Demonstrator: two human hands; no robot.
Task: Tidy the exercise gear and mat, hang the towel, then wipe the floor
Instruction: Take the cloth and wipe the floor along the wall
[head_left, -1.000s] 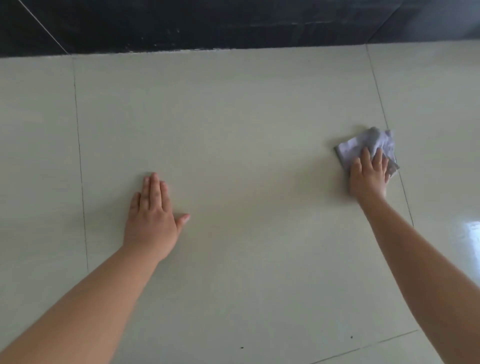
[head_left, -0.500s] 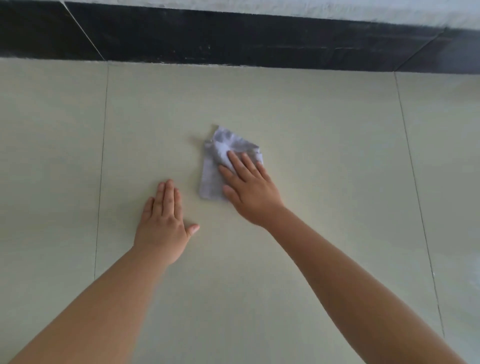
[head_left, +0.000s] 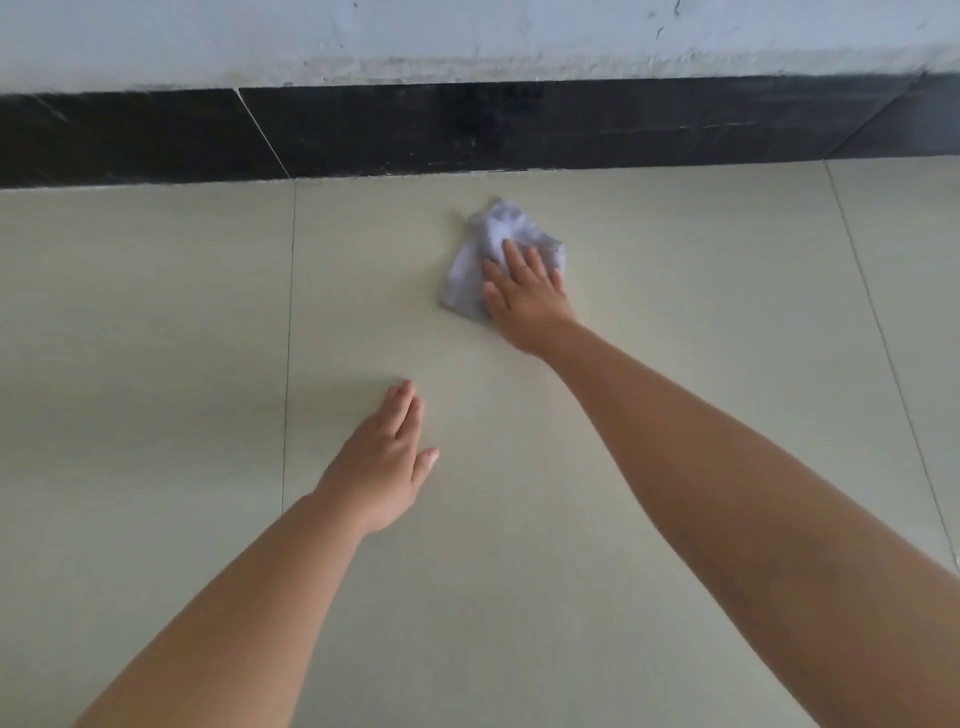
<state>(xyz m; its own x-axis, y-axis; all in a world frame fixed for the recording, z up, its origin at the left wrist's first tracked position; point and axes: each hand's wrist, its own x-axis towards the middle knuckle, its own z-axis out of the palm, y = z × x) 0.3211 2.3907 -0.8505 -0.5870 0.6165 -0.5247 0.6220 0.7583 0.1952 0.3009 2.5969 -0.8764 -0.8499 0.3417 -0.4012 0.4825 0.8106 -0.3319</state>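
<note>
R hand (head_left: 527, 296) flat, fingers spread, pressing grey cloth (head_left: 470, 275) near far skirting; overlap strokes (L hand (head_left: 382, 462) braces, flat on floor (head_left: 156, 364)).

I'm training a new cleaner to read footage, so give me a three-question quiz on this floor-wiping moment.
1. True or false: the left hand rests on the crumpled pale grey cloth.
2. What does the right hand press against the cream tiled floor?
3. The cloth lies nearest: A) the black skirting strip, B) the left hand, C) the camera.

Key: 1. False, it lies flat on bare tile. 2. The cloth. 3. A.
</note>
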